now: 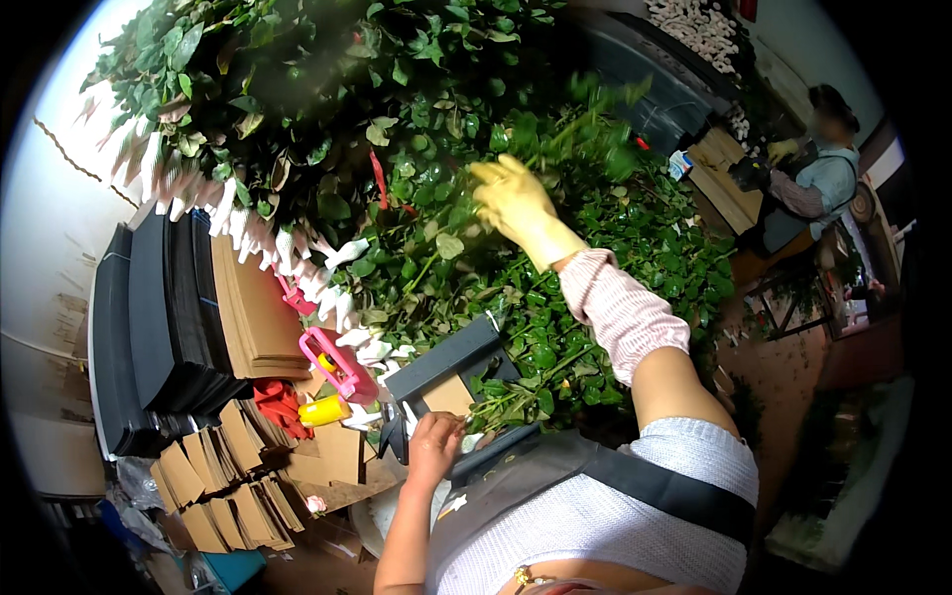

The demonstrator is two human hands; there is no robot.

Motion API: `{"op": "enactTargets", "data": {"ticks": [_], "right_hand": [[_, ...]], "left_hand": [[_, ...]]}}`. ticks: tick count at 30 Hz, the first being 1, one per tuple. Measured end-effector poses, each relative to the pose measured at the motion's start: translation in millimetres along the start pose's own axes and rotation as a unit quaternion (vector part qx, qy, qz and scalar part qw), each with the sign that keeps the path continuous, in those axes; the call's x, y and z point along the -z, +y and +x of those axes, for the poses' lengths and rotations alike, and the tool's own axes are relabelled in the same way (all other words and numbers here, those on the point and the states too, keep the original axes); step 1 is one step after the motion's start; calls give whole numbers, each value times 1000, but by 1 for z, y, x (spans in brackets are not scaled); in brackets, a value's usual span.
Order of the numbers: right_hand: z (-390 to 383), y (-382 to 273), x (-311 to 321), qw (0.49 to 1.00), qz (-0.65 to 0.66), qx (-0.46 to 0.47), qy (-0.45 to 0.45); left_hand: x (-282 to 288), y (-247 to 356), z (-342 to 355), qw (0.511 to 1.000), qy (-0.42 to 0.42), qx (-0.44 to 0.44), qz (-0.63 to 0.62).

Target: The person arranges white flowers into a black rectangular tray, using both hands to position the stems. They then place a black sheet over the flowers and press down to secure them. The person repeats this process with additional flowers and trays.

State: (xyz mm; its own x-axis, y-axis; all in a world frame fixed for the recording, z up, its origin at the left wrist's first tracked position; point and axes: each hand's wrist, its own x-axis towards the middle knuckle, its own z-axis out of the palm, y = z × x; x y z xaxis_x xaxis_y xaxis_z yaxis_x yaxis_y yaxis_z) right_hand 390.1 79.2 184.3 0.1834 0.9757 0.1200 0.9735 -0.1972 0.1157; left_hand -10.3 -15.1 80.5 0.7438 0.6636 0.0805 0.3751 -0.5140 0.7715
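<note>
My right hand (511,203), in a yellow glove, reaches over piled leafy stems (654,258), its fingers apart and slightly bent, touching or just above the foliage. A blurred sprig (595,124) is beyond it. My bare left hand (434,446) has its fingers curled at the lower edge of a dark tray (441,352) with a tan cardboard insert and stems lying at its right; what the fingers grip is unclear. White-sleeved flower heads (169,164) line the pile's left side. Pink plastic tools (337,362) and a yellow cylinder (324,410) lie left of the tray.
Stacks of black sheets (159,297), brown board (253,297) and cardboard pieces (223,466) stand at left beside red material (276,405). At upper right, a co-worker (818,183) works at a cardboard-covered surface (724,178), above a floor (764,377) scattered with leaves.
</note>
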Motion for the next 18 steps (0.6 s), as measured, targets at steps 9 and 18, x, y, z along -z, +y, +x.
{"op": "enactTargets", "data": {"ticks": [9,18], "right_hand": [[-44,54,16,969,164,60,175],[-136,55,79,928,257,260,72]], "left_hand": [[5,-4,6,998,-39,-10,-50],[0,-17,1,971,-52,116,-204]]}}
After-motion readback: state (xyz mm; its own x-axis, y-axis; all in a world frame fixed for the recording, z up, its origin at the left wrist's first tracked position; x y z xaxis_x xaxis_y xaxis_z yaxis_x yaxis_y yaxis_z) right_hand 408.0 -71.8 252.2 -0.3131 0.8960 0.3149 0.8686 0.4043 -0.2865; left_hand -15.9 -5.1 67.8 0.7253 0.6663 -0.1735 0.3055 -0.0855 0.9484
